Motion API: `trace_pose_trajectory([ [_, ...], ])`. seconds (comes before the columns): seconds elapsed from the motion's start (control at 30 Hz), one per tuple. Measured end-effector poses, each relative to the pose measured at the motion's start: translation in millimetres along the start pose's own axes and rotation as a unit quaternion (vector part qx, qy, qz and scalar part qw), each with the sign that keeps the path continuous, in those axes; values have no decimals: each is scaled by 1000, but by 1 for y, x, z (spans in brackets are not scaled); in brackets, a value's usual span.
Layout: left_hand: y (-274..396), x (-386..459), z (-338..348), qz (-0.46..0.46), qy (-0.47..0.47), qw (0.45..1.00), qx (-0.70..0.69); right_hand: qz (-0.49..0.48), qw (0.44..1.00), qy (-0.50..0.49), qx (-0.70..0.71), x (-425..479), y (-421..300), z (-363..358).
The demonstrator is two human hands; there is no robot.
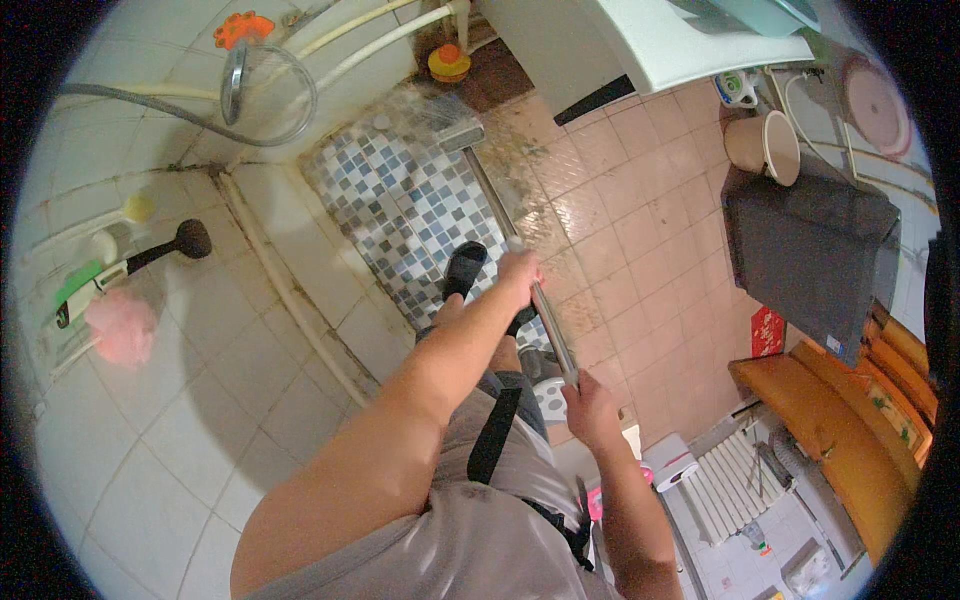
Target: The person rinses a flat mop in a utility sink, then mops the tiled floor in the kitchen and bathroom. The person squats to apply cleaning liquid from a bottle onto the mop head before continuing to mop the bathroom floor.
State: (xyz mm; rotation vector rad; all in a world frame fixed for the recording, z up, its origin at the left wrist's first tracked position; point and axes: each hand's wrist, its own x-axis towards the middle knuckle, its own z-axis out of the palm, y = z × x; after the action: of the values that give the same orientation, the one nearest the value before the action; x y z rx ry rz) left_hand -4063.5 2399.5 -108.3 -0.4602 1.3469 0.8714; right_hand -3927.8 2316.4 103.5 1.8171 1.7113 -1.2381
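My left hand (519,276) is closed around the upper-middle part of a metal pole (553,326). Lower in the view, my right hand (590,405) grips the same pole near its end. The pole slants away to a wide, flat grey head (461,136), apparently a mop's, which lies at the border between a blue, white and grey mosaic-patterned floor (420,202) and pinkish floor tiles (645,202). The area around the head is blurred, so its underside cannot be made out. A black slipper (465,262) on one foot rests on the mosaic pattern, left of my left hand.
A white washbasin or cabinet edge (675,60) juts in at the top. A beige bin (761,148) and a dark covered box (810,255) stand at right, near a wooden door (832,427). A shower head (235,82) hangs at upper left; pipes run along the walls.
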Motion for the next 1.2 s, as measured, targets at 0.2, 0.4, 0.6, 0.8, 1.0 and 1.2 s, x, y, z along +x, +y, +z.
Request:
trace_pose_trajectory([
  [0.2,70,58,7,28,-11,998,62,96,994,-41,39,-109,-18,-51],
  [0.4,76,71,17,38,-24,998,44,121,989,-29,74,-154,0,-54],
  [0.6,-12,-30,18,-35,-16,999,16,20,1000,6,8,-24,10,-14],
  [0.8,-27,-60,14,-47,-25,998,-16,13,1000,19,10,33,-13,-4],
  [1.0,-15,-53,12,-48,-61,997,-1,52,999,-11,5,43,-18,-8],
  [1.2,-6,-54,12,-49,-61,997,-7,41,999,27,-16,47,-22,-5],
])
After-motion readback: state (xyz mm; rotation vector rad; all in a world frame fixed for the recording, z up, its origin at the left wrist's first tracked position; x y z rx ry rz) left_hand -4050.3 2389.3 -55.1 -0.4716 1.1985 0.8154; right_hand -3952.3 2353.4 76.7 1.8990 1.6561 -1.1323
